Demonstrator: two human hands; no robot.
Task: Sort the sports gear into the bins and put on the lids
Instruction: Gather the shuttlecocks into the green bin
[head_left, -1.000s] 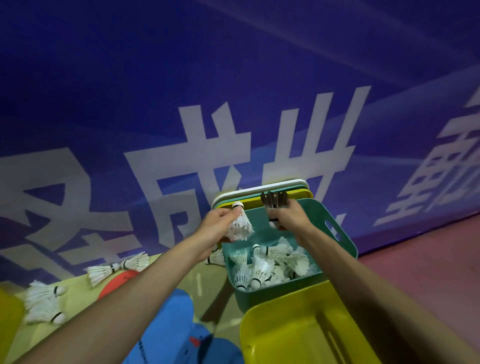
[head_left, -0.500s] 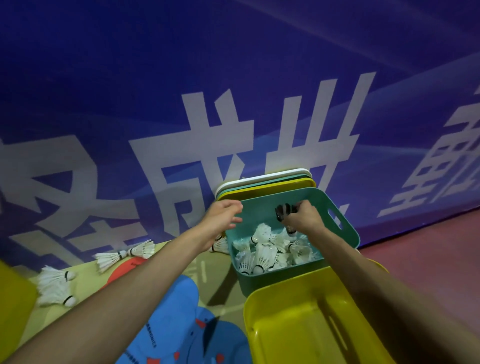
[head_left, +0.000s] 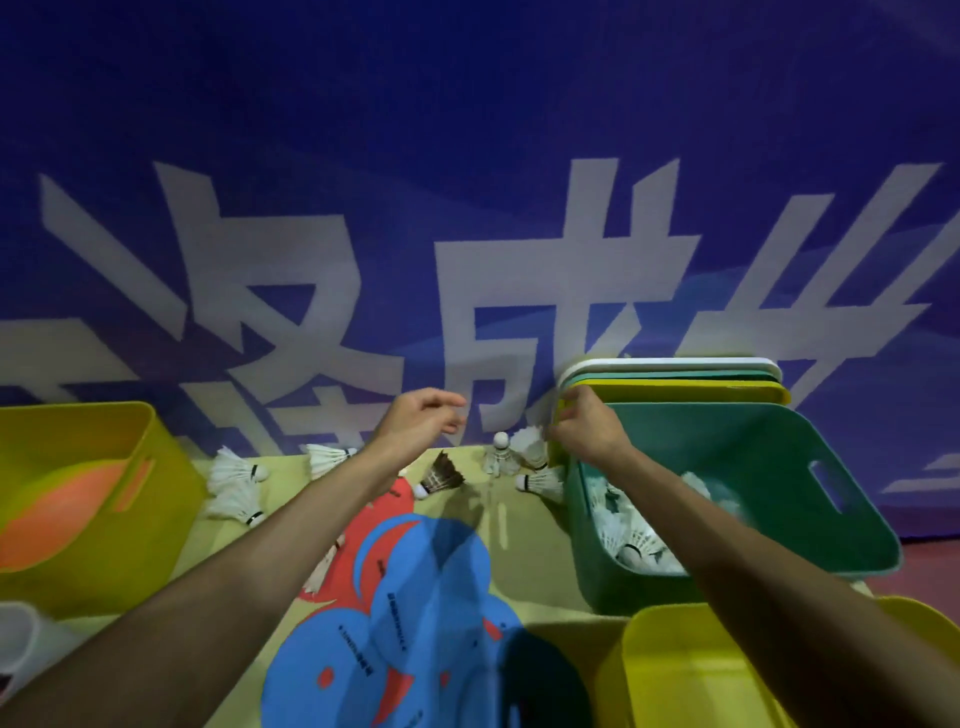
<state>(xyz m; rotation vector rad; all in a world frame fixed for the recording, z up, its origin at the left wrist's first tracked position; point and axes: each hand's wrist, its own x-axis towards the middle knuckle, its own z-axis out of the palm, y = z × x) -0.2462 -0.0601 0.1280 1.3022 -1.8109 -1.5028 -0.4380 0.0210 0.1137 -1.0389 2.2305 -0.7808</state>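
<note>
One white shuttlecock is pinched at the fingertips of the right hand, just left of the green bin; the left hand hangs loosely curled, empty, above a dark shuttlecock.

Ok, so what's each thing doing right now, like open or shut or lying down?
Green bin: open, no lid, shuttlecocks inside.
Lids: stacked on edge behind the green bin, none on.
Left yellow bin: open, something orange inside.
Near yellow bin: open, no lid.
Dark shuttlecock: lying sideways on the mat.
Left hand: loose, empty.
Right hand: curled beside a loose white shuttlecock; grip unclear.
</note>
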